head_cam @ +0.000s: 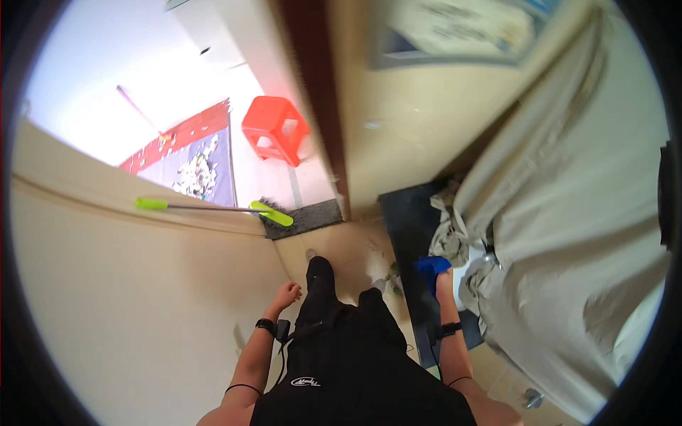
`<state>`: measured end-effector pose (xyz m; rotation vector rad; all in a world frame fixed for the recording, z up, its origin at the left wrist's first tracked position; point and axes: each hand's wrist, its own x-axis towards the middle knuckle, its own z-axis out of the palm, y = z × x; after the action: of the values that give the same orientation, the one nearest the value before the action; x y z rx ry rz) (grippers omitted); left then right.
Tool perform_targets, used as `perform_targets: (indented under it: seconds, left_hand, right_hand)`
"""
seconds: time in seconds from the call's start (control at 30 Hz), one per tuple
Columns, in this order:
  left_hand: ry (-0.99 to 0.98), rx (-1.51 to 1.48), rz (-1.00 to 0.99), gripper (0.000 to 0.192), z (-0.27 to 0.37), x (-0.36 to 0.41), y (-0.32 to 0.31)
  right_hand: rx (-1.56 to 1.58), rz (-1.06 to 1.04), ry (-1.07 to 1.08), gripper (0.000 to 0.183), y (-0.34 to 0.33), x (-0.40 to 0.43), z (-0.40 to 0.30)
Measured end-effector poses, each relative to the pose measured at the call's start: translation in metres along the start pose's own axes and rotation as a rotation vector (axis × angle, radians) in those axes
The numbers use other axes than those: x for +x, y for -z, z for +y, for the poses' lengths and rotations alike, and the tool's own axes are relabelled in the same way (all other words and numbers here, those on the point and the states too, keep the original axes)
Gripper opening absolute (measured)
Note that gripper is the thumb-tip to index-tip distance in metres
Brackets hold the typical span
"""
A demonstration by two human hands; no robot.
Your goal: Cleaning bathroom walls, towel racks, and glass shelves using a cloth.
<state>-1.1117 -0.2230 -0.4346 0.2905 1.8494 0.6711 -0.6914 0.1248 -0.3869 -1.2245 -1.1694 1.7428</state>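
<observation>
A crumpled blue cloth (pixel 432 264) lies over the edge of the dark countertop (pixel 407 234), beside a white washbasin (pixel 468 274). My right hand (pixel 444 278) grips this cloth, which covers most of my fingers. A metal tap (pixel 491 259) stands at the basin, partly hemmed in by beige-grey sheeting (pixel 559 255). At my left side, my left hand (pixel 289 294) hangs near the thigh of my black trousers, its fingers curled in and nothing seen in them.
A green-handled mop (pixel 208 207) leans by the doorway, its head on a dark grey mat (pixel 314 217). Beyond stand a red plastic stool (pixel 274 128) and a red-and-purple rug (pixel 224 160) strewn with white scraps. A dark door frame (pixel 319 106) separates the rooms.
</observation>
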Motion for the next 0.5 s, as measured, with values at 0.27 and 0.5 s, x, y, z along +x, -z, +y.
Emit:
perform_targets:
  seconds: [0.27, 0.5]
  left_hand:
    - [0.183, -0.411, 0.168, 0.027, -0.056, 0.016, 0.089]
    - [0.129, -0.556, 0.232, 0.026, -0.027, 0.07, 0.151]
  right_hand:
    - [-0.136, -0.152, 0.063, 0.028, -0.18, 0.063, -0.093]
    - [-0.109, 0.068, -0.222, 0.033, -0.228, 0.029, -0.069]
